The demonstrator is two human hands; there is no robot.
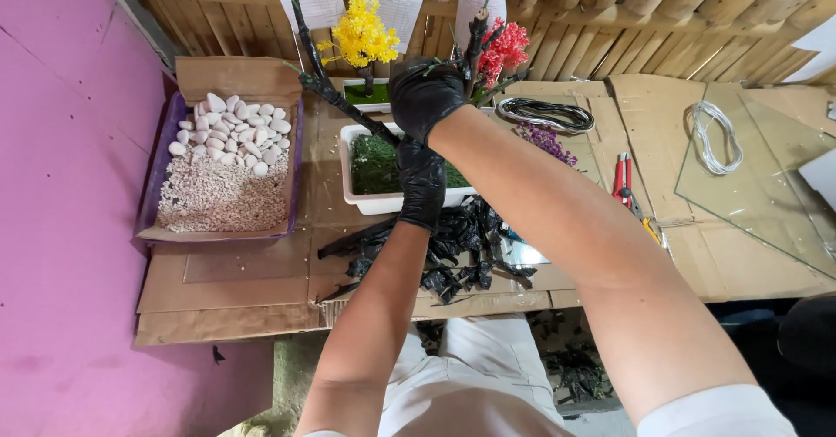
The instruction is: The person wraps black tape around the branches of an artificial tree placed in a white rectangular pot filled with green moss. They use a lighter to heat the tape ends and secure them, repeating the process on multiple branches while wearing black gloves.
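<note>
A person in black gloves is working over a cardboard-covered workbench (261, 289), both hands raised on a dark, tape-wrapped artificial tree trunk (348, 106). The right hand (425, 96) is curling closed around the upper part of the trunk, just below a cluster of red artificial blossoms (503, 50). The left hand (421, 180) is sitting directly beneath it, fingers wrapping the lower stem where it is meeting a white rectangular plastic planter filled with green moss-like material (374, 171); how tightly that hand is closing cannot be told.

A bare dark branch is slanting up and away to the left of the hands. Behind it, a small tree with yellow artificial blossoms (360, 35) is standing in a second white planter.

A pile of black plastic scraps (453, 250) is lying at the near edge of the bench, just in front of the planter. To the left, an open cardboard box holding white pebbles and fine pale gravel (225, 171) is resting on a purple tray. To the right are lying a coil of black wire (547, 113), a sprig of purple flowers (549, 143), red-handled pliers (623, 180), a coil of white wire (714, 137) and a sheet of clear glass (766, 193).
</note>
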